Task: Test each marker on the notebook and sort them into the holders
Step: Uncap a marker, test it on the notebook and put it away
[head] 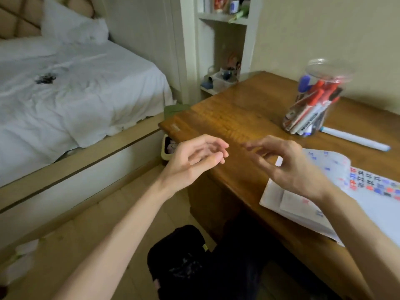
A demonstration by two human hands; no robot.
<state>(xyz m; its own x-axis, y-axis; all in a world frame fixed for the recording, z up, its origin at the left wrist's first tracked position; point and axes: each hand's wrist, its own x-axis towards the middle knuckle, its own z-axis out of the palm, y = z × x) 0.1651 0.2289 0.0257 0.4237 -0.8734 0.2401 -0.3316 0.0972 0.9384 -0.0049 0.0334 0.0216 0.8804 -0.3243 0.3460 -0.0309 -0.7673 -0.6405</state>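
Observation:
A clear plastic holder [313,100] stands on the wooden desk [238,109], packed with several red, blue and black markers. One white marker with light-blue ends [355,138] lies flat on the desk just right of it. The open notebook [365,191] lies at the desk's right, covered in red, blue and black scribbles. My left hand [194,161] hovers over the desk's left corner, fingers loosely curled, holding nothing. My right hand [287,163] hovers above the notebook's left edge, fingers relaxed and empty. The two hands are a short gap apart.
A bed with white sheets [75,83] fills the left. A small bin [168,148] sits on the floor by the desk's corner. White shelves [223,50] with small items stand behind the desk. My dark-clothed knee [190,260] is below.

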